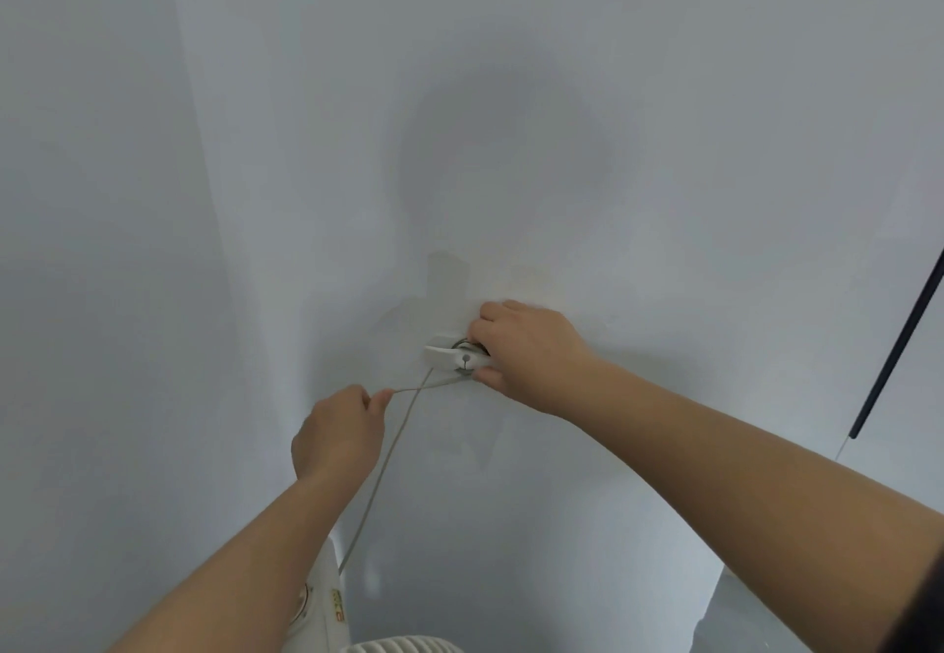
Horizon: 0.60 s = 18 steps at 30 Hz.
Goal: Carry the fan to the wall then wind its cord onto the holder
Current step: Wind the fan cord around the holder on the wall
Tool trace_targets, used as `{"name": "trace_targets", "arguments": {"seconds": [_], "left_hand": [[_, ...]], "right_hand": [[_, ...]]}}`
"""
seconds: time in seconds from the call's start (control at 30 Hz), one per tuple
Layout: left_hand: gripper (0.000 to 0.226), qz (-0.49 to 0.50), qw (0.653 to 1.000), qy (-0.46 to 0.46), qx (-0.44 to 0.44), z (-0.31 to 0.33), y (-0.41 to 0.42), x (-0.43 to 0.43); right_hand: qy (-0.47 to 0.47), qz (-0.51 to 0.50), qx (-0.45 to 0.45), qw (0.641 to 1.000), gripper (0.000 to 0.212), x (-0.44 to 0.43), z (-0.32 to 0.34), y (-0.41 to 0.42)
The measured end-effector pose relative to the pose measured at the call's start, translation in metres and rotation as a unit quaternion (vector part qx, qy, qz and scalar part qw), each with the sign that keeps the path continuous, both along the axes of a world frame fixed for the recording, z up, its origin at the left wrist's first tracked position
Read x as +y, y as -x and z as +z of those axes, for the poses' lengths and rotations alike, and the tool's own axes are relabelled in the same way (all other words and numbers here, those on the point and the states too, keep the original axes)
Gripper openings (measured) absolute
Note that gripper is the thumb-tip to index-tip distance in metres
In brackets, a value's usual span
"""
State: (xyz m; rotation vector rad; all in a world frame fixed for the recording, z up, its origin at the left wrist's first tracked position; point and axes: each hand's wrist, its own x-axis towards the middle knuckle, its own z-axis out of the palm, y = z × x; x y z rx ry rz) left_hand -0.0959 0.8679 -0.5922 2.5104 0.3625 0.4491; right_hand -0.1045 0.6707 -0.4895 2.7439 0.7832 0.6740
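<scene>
A white cord holder (449, 355) with a round metal hub is fixed to the pale wall. My right hand (526, 353) is closed over its right side, thumb below, fingers above. A thin grey cord (388, 453) runs from the holder down to the white fan (357, 622) at the bottom edge, where only the fan's top and part of its grille show. My left hand (339, 430) pinches a second strand of the cord just left of and below the holder, so the two strands cross.
The wall (511, 116) fills almost the whole view, with a corner or fold (230, 243) at the left. A dark thin rod (899, 346) slants down the right edge. A strip of grey floor (756, 616) shows at the bottom right.
</scene>
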Motion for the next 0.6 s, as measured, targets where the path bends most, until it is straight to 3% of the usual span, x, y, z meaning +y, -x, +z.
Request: {"name": "trace_targets", "arguments": {"seconds": [0.17,0.33,0.6], "left_hand": [[0.034,0.0,1.0,-0.002,-0.022,0.0,-0.006,-0.003],[0.025,0.008,0.999,0.014,-0.04,0.003,-0.011,-0.006],[0.023,0.029,0.985,0.084,-0.149,0.022,-0.012,-0.01]], "right_hand": [[-0.028,-0.012,0.006,1.0,0.015,0.007,0.001,0.0],[-0.021,0.007,0.027,0.999,0.042,0.008,-0.008,0.001],[-0.015,-0.003,0.064,0.998,0.051,0.013,-0.001,0.006]]}}
